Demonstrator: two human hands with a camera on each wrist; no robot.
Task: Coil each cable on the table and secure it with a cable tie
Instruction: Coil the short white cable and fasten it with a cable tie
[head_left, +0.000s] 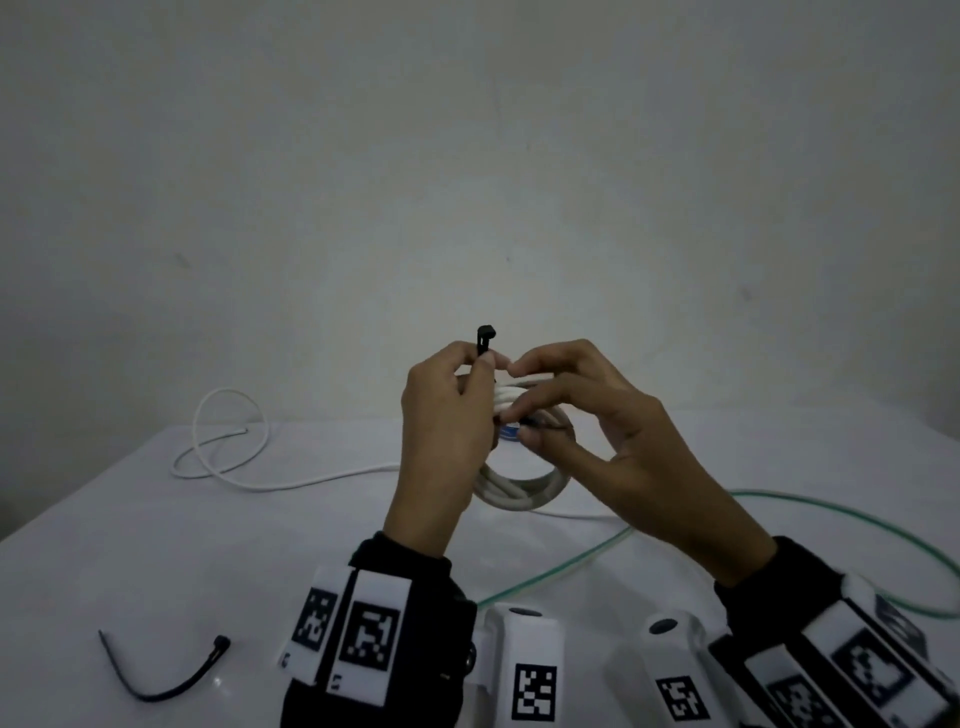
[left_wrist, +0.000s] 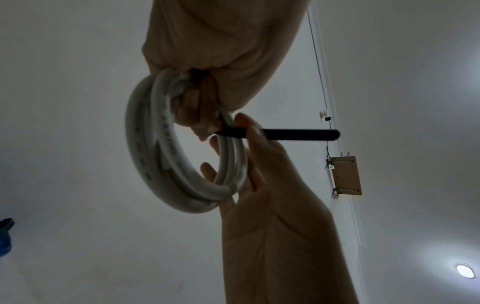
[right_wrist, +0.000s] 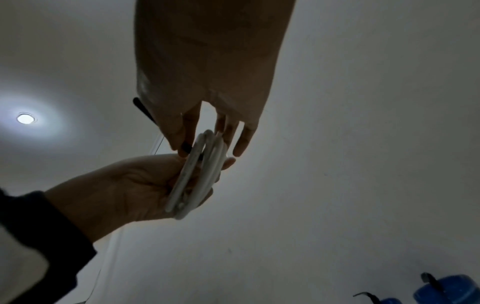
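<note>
I hold a coiled white cable (head_left: 519, 491) above the white table (head_left: 156, 545), between both hands. My left hand (head_left: 467, 374) grips one side of the coil, and thumb and forefinger pinch a black cable tie (head_left: 485, 338) whose head sticks up above them. My right hand (head_left: 524, 415) pinches the tie's tail just under the coil's top. In the left wrist view the coil (left_wrist: 145, 148) hangs as a ring and the tie's strap (left_wrist: 298, 134) juts sideways. In the right wrist view the coil (right_wrist: 205, 164) is edge-on, with the tie (right_wrist: 141, 107) behind the thumb.
A second black cable tie (head_left: 171, 675) lies bent at the table's front left. A loose white cable (head_left: 228, 457) loops at the back left and runs toward the coil. A green cable (head_left: 831, 514) curves across the right side. The wall stands close behind.
</note>
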